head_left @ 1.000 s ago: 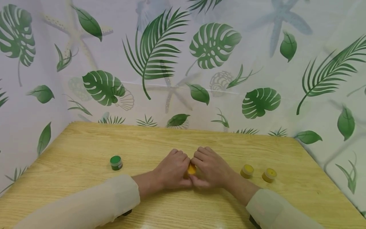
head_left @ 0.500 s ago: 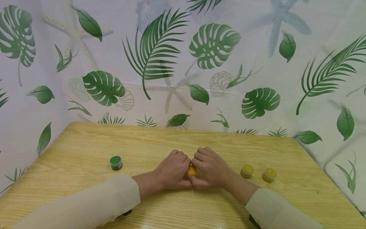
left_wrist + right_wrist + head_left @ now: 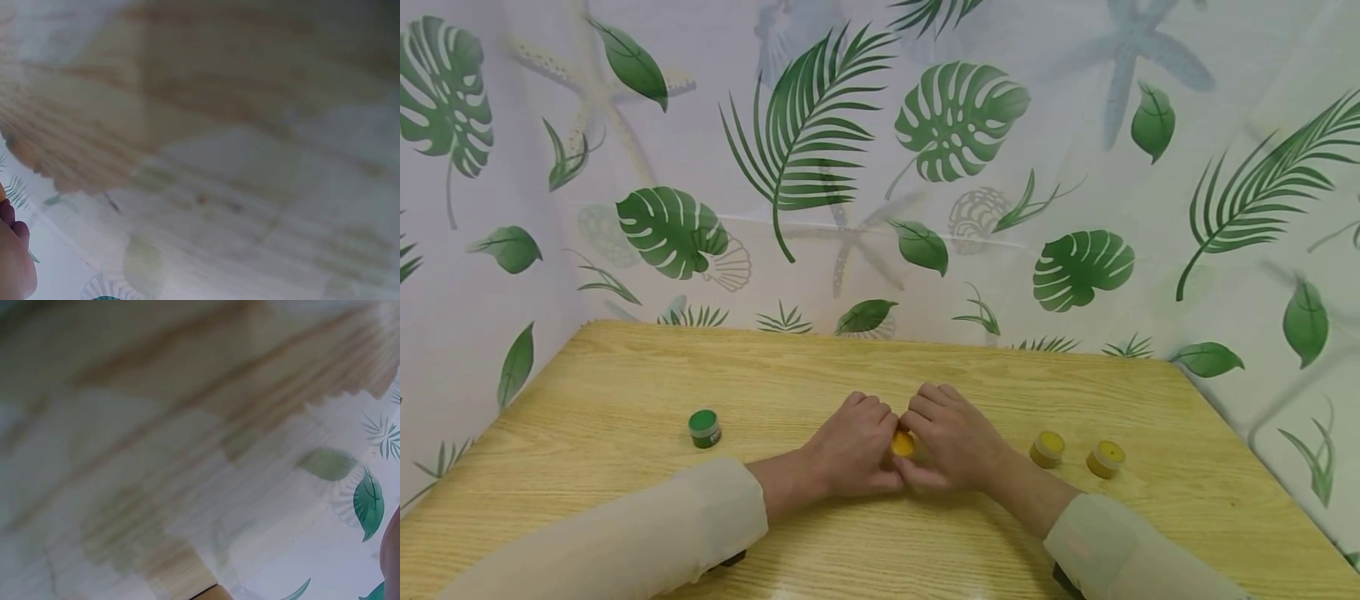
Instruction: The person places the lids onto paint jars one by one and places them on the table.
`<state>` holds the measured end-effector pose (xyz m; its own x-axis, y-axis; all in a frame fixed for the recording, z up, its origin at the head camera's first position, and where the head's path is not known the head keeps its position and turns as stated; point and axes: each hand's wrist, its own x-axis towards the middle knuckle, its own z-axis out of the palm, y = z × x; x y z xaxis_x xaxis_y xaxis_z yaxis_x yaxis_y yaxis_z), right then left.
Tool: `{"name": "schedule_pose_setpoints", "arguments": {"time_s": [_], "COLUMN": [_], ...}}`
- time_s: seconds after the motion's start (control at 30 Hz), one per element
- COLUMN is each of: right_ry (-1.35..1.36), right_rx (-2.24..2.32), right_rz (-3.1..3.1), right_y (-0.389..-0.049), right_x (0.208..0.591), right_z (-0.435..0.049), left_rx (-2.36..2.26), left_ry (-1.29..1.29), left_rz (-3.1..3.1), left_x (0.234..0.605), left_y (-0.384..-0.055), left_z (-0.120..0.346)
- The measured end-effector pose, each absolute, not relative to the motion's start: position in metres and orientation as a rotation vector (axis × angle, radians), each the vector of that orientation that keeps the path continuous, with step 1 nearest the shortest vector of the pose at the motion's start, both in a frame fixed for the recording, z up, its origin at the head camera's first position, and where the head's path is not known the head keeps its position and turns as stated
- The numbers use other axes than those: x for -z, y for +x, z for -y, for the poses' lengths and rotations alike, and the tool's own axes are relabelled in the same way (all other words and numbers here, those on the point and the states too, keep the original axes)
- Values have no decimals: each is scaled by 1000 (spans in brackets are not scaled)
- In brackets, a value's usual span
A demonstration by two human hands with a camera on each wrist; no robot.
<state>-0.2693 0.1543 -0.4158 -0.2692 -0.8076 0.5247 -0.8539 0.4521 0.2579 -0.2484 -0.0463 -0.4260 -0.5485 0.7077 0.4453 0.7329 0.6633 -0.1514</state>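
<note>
Near the middle of the wooden table, my left hand (image 3: 857, 446) and right hand (image 3: 951, 442) meet around a small orange paint pot (image 3: 902, 444). Fingers of both hands curl about it from either side, thumbs close together at the near side. Only the pot's orange top shows between the hands; its sides are hidden. In the left wrist view, part of the left hand (image 3: 14, 256) shows at the left edge. A sliver of the right hand (image 3: 392, 556) appears at the right edge of the right wrist view.
A green paint pot (image 3: 703, 428) stands to the left of the hands. Two yellow pots, one nearer (image 3: 1047, 449) and one farther right (image 3: 1106, 459), stand to the right. A leaf-printed sheet (image 3: 880, 275) hangs behind the table (image 3: 820, 542).
</note>
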Motion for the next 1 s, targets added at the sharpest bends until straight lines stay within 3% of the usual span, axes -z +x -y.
{"name": "schedule_pose_setpoints", "arguments": {"time_s": [1.0], "right_ry": [1358], "right_rx": [7], "right_rz": [2144], "right_y": [-267], "right_x": [419], "right_z": [-150], "left_rx": [115], "left_ry": [-1141], "left_rz": [2523], "left_x": [427], "left_y": [-244], "left_z": [42]}}
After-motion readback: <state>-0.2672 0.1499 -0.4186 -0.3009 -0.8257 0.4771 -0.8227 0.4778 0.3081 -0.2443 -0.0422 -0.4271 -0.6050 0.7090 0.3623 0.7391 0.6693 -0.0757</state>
